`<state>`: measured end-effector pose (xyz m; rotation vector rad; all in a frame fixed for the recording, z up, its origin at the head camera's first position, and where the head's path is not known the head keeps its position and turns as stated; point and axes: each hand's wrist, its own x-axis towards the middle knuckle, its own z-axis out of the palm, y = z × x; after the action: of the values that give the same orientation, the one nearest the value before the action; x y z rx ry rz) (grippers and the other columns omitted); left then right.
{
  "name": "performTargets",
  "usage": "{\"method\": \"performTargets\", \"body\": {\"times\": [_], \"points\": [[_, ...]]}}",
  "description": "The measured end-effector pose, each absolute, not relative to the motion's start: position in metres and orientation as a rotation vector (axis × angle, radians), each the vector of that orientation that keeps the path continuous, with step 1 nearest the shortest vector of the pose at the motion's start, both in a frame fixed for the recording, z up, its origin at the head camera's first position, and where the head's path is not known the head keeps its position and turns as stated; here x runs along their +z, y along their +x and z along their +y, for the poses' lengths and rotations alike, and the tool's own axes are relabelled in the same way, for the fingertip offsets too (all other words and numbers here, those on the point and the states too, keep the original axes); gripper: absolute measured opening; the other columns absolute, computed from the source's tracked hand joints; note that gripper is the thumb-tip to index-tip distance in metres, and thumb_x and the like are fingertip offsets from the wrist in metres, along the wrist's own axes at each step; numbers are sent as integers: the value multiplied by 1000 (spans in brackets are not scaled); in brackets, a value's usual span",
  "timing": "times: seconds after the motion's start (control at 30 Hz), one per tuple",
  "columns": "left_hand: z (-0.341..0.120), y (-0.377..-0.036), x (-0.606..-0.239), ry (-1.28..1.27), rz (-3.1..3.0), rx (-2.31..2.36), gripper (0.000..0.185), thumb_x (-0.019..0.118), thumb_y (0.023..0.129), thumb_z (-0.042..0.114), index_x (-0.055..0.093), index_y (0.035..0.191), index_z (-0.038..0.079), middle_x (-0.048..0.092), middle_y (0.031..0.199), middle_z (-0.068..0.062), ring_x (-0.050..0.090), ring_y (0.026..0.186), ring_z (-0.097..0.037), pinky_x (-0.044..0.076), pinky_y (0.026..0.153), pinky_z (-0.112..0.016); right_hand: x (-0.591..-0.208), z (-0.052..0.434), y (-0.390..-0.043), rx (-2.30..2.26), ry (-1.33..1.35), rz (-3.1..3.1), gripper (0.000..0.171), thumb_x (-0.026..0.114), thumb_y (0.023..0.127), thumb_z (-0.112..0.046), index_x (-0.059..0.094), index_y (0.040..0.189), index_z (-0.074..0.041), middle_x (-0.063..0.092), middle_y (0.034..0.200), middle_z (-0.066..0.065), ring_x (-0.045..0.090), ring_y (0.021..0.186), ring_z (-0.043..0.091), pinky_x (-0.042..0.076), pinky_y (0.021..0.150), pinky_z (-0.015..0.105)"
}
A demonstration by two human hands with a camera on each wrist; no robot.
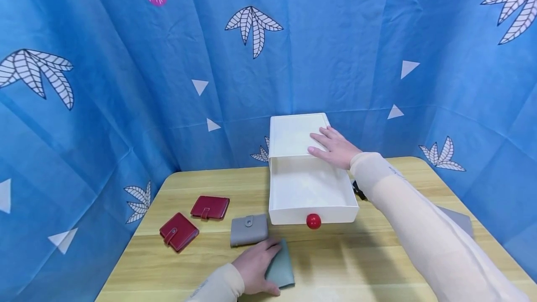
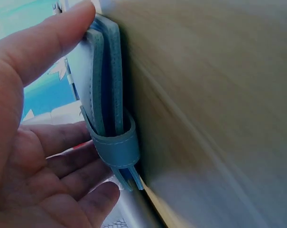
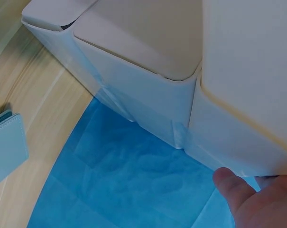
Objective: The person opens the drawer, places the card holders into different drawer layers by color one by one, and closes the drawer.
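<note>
My left hand [image 1: 257, 264] grips a small green wallet [image 1: 281, 267] low on the table, thumb at the near end and fingers at the far end. Close up in the left wrist view, the wallet [image 2: 98, 90] shows a stitched edge and a strap looped round its side. My right hand [image 1: 333, 148], fingers spread, rests on top of a white box [image 1: 295, 132]. The box's drawer [image 1: 312, 215] is pulled out, with a red knob [image 1: 313, 221] on its front. A grey wallet [image 1: 249, 229] lies just beyond my left fingers.
Two dark red wallets [image 1: 179, 232] [image 1: 210, 207] lie on the left of the wooden table [image 1: 147, 264]. A grey flat item [image 1: 457, 220] is partly hidden behind my right sleeve, and a small black object [image 1: 358, 191] is beside the drawer. A blue patterned curtain [image 1: 335, 59] surrounds the table.
</note>
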<state>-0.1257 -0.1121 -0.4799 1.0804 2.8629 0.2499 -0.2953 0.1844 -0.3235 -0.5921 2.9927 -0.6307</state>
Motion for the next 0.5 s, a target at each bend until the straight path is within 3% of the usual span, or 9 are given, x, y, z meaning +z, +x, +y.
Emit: {"method": "performTargets", "body": {"times": [0.5], "points": [[-130, -128, -473, 958, 2779, 362, 95, 83, 61, 57, 51, 137, 10, 45, 142, -3, 49, 124, -20, 43, 101, -36, -323, 184, -296, -627, -599, 2998, 82, 35, 90, -72, 25, 154, -21, 9, 161, 11, -4, 146, 32, 6, 112, 62]]}}
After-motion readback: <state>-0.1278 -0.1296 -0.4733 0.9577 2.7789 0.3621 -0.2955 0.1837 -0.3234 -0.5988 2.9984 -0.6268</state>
